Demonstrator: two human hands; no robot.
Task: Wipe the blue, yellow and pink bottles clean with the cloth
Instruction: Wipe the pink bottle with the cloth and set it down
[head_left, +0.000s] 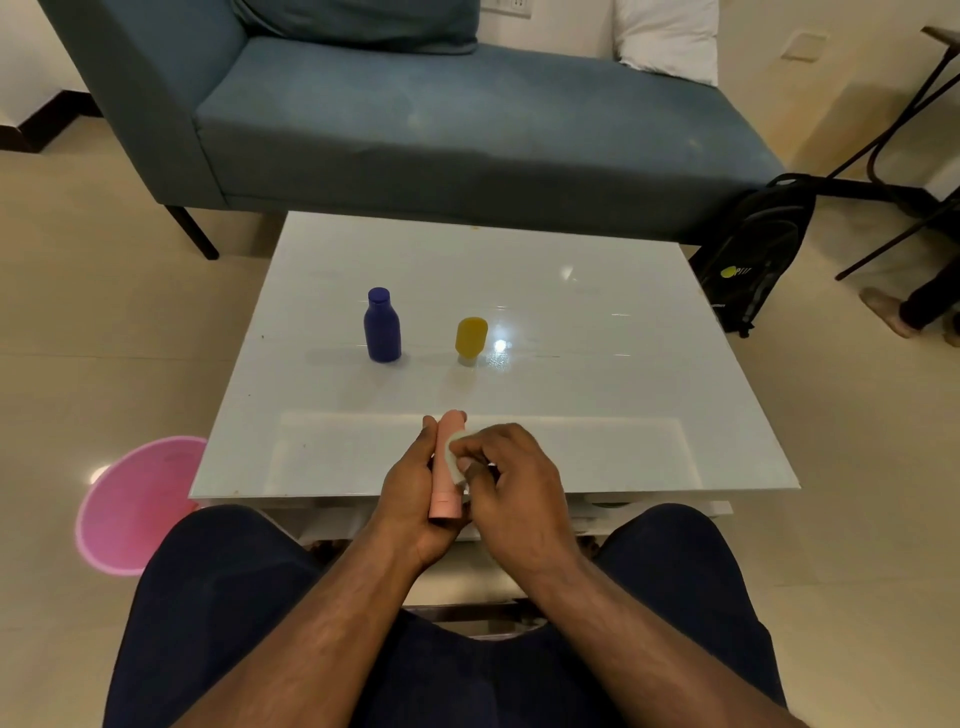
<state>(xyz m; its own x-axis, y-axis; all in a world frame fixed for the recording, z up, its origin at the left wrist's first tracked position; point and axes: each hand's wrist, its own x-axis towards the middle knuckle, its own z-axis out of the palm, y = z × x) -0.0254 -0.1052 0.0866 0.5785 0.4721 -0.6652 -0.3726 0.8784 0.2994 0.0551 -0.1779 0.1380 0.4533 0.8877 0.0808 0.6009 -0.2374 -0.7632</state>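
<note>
My left hand (410, 488) grips a pink bottle (448, 483) over the near edge of the white table (597, 395), its cap end toward me. My right hand (511, 483) pinches a small pale cloth (457, 457) and holds it against the right side of the pink bottle. Further back on the table a blue bottle (382, 327) stands upright. To its right stands a yellow bottle (470, 338), resting on its cap.
A blue sofa (441, 119) runs behind the table. A pink round basin (135, 504) lies on the floor at the left. A black backpack (753, 254) leans at the table's far right, near a person's foot (888, 312). My knees sit under the near edge.
</note>
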